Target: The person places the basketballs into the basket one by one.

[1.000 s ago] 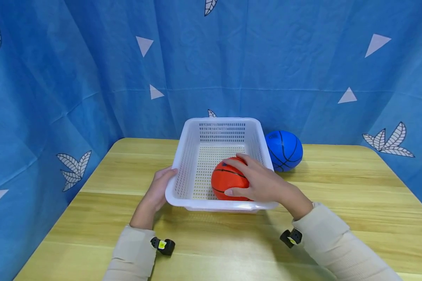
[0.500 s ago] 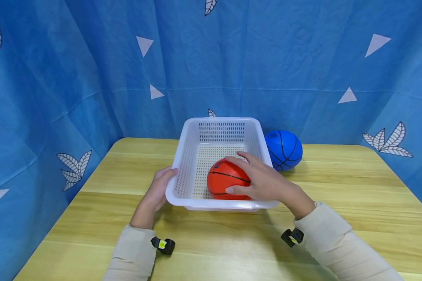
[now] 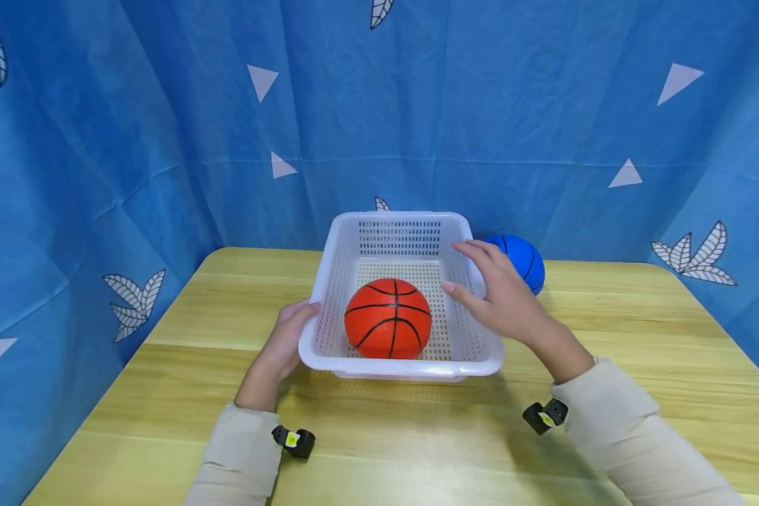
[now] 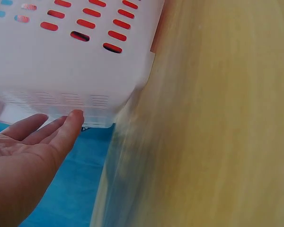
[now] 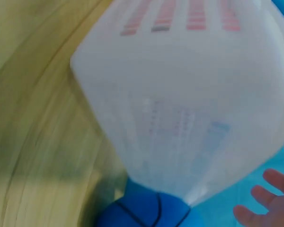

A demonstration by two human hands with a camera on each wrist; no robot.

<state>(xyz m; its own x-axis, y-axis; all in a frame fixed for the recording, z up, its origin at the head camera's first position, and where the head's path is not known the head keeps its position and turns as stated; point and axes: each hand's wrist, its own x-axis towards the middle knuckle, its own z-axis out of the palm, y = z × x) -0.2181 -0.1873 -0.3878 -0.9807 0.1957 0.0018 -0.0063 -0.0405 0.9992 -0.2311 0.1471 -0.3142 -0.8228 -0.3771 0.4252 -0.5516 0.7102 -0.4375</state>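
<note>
A white plastic basket [image 3: 397, 368] with slotted walls stands on the table. Inside it, near the front, lies a red basketball [image 3: 388, 320] with black lines. My left hand [image 3: 287, 337] holds the basket's left rim, thumb on top; in the left wrist view its fingers [image 4: 68, 130] reach along the outer wall under the rim. Over the right rim hovers my right hand [image 3: 502, 295], fingers spread and holding nothing, apart from the red ball. A blue basketball [image 3: 523, 261] sits beyond that hand, partly hidden by it, close to the basket's right side.
The wooden table [image 3: 379, 450] carries everything. A blue curtain [image 3: 379, 105] with leaf and triangle prints hangs behind it and along its left. A small black camera is strapped at each wrist, over beige sleeves.
My right hand has let go of the red basketball and moved right and up to the basket's right rim. The ball has rolled left within the basket. My left hand has stayed put.
</note>
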